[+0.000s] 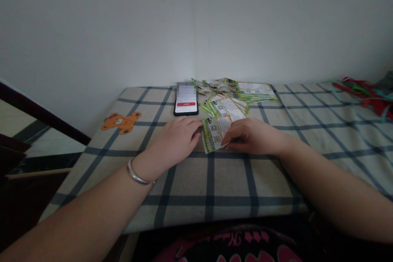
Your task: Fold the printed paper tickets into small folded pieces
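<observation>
My right hand (250,136) pinches the right edge of a green and white printed card (215,133) with QR-like squares on it. The card is tilted a little just over the table's cloth. My left hand (176,140), with a silver bangle at the wrist, is at the card's left edge. Its fingers are loosely bent, thumb apart, the tips close to the card's upper left corner. Just beyond the held card lies a fanned pile of similar cards (225,107). Crumpled green and silvery packets (216,86) lie behind that pile.
A phone (186,108) with a lit screen lies left of the cards. More cards (256,90) are stacked at the back right, near the wall (196,24). A bear picture (121,123) is on the checked tablecloth (184,188). Red and green fabric (368,96) lies far right.
</observation>
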A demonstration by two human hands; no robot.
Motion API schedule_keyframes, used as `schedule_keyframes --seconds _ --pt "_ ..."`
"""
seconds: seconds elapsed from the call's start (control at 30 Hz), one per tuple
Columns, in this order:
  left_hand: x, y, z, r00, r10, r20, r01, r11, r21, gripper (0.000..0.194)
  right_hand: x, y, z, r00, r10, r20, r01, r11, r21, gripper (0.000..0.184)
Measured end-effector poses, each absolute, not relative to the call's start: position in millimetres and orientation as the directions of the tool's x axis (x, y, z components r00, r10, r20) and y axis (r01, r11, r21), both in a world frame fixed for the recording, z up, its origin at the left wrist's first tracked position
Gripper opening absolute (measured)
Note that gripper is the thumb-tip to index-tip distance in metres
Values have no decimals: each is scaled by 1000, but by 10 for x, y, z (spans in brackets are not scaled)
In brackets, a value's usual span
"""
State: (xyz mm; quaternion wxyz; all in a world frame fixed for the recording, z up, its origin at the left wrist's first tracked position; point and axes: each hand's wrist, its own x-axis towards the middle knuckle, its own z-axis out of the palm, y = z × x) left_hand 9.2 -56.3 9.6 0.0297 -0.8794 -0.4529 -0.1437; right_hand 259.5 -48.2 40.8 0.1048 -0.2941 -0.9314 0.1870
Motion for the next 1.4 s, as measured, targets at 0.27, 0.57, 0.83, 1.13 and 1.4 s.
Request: schedule_keyframes --seconds 0.27,0.57,0.83,1.13,1.4 --pt "78 -578 96 491 819 297 850 -524 41 31 2611 -483 417 -817 576 16 505 730 -460 15" --pt "73 -574 116 454 841 295 855 -504 124 25 2603 -488 396 -878 479 -15 410 733 -543 13" --pt "73 -550 134 480 836 266 825 -533 187 14 2572 -485 350 -829 559 32 463 717 -520 15" --pt "80 -520 142 485 832 271 815 -542 206 23 2490 -430 249 -729 673 123 616 725 -309 22" --pt "92 -523 126 469 840 274 812 -531 241 22 2449 -416 186 -657 732 182 705 681 -197 22"
